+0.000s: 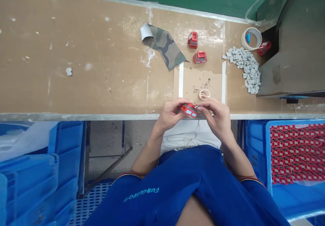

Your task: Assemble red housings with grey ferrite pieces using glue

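Both my hands are raised at the table's front edge, pinching a small red plastic toy bus body (189,110) with grey-blue window panels. My left hand (169,115) grips its left end, and my right hand (215,117) holds its right end with the fingertips. Two similar red pieces (193,40) (200,57) lie on the cardboard beyond my hands. A heap of small grey tiles (247,66) spreads to the right of them. A small coil of white cord (204,94) lies just past my right hand.
Cardboard covers the table (76,56), with a camouflage sheet (165,46) and a tape roll (251,38) on it. A dark panel (294,39) stands at the right. Blue crates (33,182) stack at lower left; a blue bin (296,155) of red pieces sits at lower right.
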`<state>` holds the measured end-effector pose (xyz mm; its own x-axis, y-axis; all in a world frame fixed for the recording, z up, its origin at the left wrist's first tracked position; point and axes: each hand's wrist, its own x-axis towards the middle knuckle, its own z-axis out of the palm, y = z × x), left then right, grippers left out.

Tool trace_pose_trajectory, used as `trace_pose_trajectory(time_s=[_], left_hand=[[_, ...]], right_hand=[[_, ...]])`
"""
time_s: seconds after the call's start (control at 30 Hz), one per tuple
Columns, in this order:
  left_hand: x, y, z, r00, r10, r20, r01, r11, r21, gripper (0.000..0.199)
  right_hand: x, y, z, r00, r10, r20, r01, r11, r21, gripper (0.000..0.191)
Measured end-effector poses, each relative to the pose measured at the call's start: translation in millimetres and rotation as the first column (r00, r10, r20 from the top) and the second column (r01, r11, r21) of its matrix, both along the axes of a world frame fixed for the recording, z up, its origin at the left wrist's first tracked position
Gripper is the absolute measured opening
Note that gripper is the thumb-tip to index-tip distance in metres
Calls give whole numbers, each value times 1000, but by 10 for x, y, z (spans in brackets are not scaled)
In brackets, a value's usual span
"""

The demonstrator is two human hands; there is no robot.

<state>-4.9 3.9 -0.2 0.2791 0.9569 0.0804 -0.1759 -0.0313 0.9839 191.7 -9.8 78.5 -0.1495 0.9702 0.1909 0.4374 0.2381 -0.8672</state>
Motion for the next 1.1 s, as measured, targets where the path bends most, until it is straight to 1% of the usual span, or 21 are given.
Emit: trace_pose_trajectory(time_s=[0.07,0.17,0.33,0.4,0.47,0.53,0.6,0.67,0.7,0.77,0.8,0.9,0.97,1.03,1.1], left_hand=[[-1,1,-10,1000,-1,-14,2,1000,21,33],[0,0,-18,999,-24,-24,25,999,43,32],[3,-3,-34,999,-10,-48,13,998,62,37],[5,-7,-32,999,8,-46,-4,998,69,38],[8,-14,-24,999,25,-48,-21,997,71,37],[6,-23,-16,998,31,-62,-26,997,77,35],[-1,-30,-10,996,29,-83,-21,996,87,34],[-14,-31,-4,994,23,-108,-11,994,105,35],[-22,-27,1,993,19,-118,-5,993,118,36],[-41,-13,21,992,0,-127,18,989,145,37],[-51,-2,35,991,-15,-132,36,987,158,35],[-71,36,78,986,-82,-142,108,977,186,32],[-71,57,85,985,-120,-128,145,968,207,34],[-59,60,66,990,-111,-92,128,969,211,43],[-39,44,31,996,-57,-63,68,979,191,56]], right_hand=[[-9,21,-57,1000,-4,-1,4,1000,-1,14],[38,46,-64,999,-8,36,8,1000,-8,13],[82,52,-32,991,71,117,-66,997,-42,13],[57,35,-29,988,58,144,-56,998,-18,14],[11,-4,-22,978,25,207,-32,999,29,15],[-41,-65,-5,947,-5,320,-24,996,89,18],[-80,-134,19,896,-14,443,-50,990,132,21],[-97,-198,37,856,-2,517,-81,987,137,26],[-95,-223,41,850,8,527,-90,987,130,29],[-70,-254,34,864,28,503,-97,989,111,31],[-48,-260,24,885,40,464,-97,990,99,30],[30,-244,-21,967,70,244,-82,996,39,18],[71,-215,-56,993,66,101,-66,998,-11,12],[83,-184,-90,998,58,22,-57,997,-47,10],[64,-160,-120,999,33,-15,-34,999,-34,11]])
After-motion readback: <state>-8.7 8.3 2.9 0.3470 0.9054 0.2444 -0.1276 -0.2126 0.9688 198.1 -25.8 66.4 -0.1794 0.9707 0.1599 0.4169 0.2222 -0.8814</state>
